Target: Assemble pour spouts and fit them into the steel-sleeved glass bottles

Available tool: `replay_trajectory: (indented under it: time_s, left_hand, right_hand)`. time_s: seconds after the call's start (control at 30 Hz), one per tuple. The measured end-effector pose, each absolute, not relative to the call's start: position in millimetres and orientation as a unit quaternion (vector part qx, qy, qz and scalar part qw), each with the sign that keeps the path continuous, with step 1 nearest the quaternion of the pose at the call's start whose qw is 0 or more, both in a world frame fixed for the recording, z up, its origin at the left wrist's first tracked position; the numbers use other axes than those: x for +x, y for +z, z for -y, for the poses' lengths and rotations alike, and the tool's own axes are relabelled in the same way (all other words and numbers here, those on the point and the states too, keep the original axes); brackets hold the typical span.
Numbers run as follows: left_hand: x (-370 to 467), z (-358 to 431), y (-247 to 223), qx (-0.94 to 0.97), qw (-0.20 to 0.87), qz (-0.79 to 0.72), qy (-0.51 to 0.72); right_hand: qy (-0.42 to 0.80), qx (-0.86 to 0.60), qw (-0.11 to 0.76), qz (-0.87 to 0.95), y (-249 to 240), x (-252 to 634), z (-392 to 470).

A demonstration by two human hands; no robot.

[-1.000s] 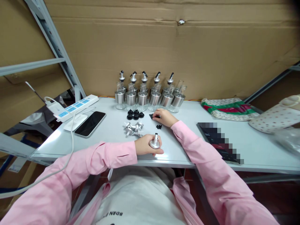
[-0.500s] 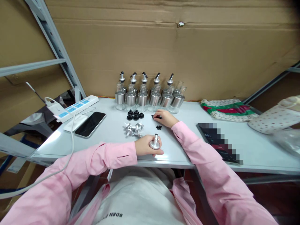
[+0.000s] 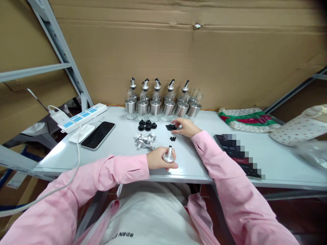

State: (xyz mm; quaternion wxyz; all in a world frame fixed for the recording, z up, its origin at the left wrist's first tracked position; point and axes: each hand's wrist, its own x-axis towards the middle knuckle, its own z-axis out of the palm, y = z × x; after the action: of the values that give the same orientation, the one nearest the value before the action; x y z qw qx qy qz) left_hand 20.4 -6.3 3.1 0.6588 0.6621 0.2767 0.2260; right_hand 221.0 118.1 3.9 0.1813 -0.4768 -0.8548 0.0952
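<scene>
My left hand [image 3: 161, 158], near the table's front edge, is closed around a silver bottle pourer [image 3: 169, 156] with a short black tip pointing up. My right hand [image 3: 187, 127] reaches over a small pile of black flip caps [image 3: 170, 127], thumb and fingers apart at the pile's right side. Whether its fingertips touch a cap is hard to see. Just in front lie several tiny black parts [image 3: 173, 139]. Left of these are a heap of silver pourer tops [image 3: 145, 141] and a group of black ribbed stoppers [image 3: 147, 125].
Glass bottles with steel sleeves [image 3: 155, 108] stand in rows at the back, several with pourers fitted. To the left are a phone [image 3: 98, 136] and a power strip [image 3: 84, 117] with a white cable. A partly pixelated dark screen [image 3: 236, 153] and a patterned cloth [image 3: 250, 118] lie right.
My right hand has shifted slightly right and its fingers have spread, uncovering the pile of black flip caps. My left hand stays put with the pourer.
</scene>
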Motion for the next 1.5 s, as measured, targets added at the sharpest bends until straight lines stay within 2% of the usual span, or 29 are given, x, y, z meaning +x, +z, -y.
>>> replay_trajectory:
  time_s: [0.3, 0.4, 0.5, 0.6, 0.8, 1.2, 1.5]
  left_hand:
    - [20.2, 6.8, 5.6, 0.645, 0.674, -0.275, 0.232]
    - [19.9, 4.0, 4.5, 0.642, 0.678, -0.273, 0.233]
    - [19.5, 1.7, 3.8, 0.642, 0.683, -0.262, 0.232]
    - [19.2, 1.6, 3.4, 0.652, 0.676, -0.254, 0.232]
    - [19.1, 3.0, 5.3, 0.663, 0.667, -0.257, 0.223]
    - [20.9, 0.0, 4.6, 0.661, 0.661, -0.252, 0.250]
    - [22.6, 0.6, 5.6, 0.668, 0.661, -0.246, 0.237]
  right_hand:
    - [0.146, -0.446, 0.242, 0.849, 13.7, 215.3, -111.8]
    - [0.311, -0.397, 0.257, 0.825, 30.5, 210.9, -98.6]
    - [0.478, -0.294, 0.198, 0.804, 45.4, 200.3, -80.8]
    - [0.545, -0.205, 0.133, 0.802, 53.1, 187.2, -65.0]
    - [0.575, -0.162, 0.107, 0.795, 55.2, 178.0, -54.7]
    - [0.566, -0.214, 0.139, 0.784, 47.9, 171.0, -50.3]
    - [0.503, -0.220, 0.138, 0.824, 45.1, 170.2, -52.7]
